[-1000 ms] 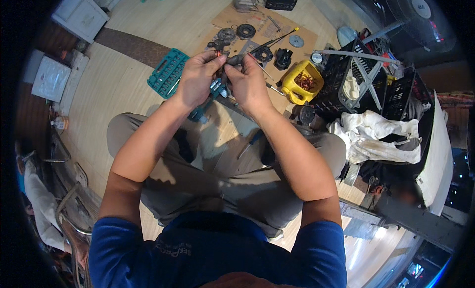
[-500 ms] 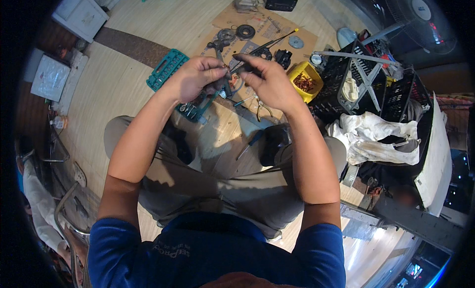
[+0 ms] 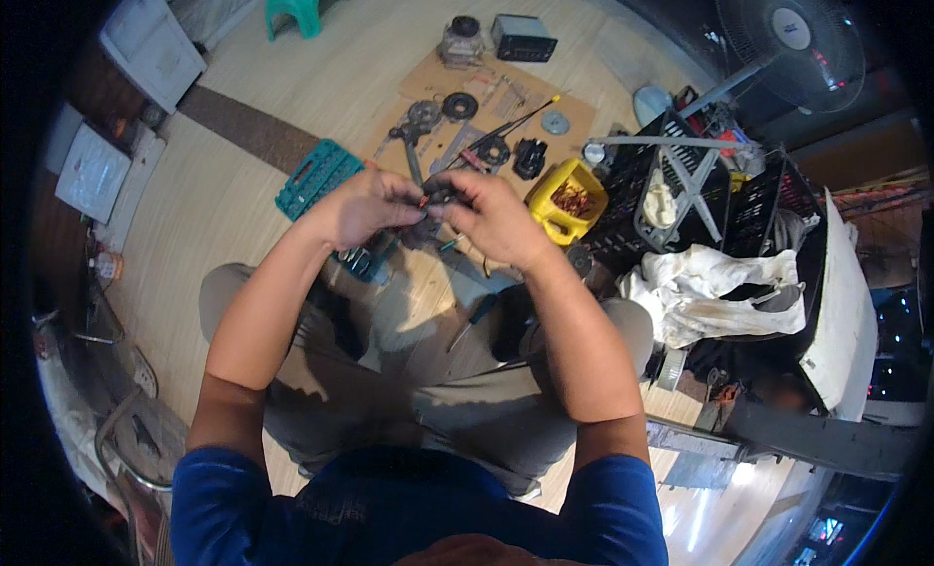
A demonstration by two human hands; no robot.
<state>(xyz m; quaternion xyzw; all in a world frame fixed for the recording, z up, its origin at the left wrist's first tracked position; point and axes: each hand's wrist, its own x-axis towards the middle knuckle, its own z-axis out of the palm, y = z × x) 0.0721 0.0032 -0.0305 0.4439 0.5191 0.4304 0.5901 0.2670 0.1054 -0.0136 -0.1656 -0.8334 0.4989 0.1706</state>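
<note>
My left hand and my right hand meet in front of me above the floor, fingertips nearly touching. The left thumb and fingers pinch a small reddish piece, too small to name. My right hand is closed with its fingers bent toward that piece; whatever lies inside its dark, shadowed fingers is hidden. Beyond the hands, dark metal machine parts lie on a cardboard sheet, among them a black ring. Right of my right hand stands a cut-open yellow jug holding many copper-coloured small pieces.
An opened teal tool case lies to the left. A screwdriver rests between my feet. At right are black crates, a white cloth and a standing fan. A green stool and a black-fronted box stand farther off.
My hands have come closer together, and the right fingers, stretched out before, have bent in toward the left fingertips. The whole view has shifted, showing more of the far floor.
</note>
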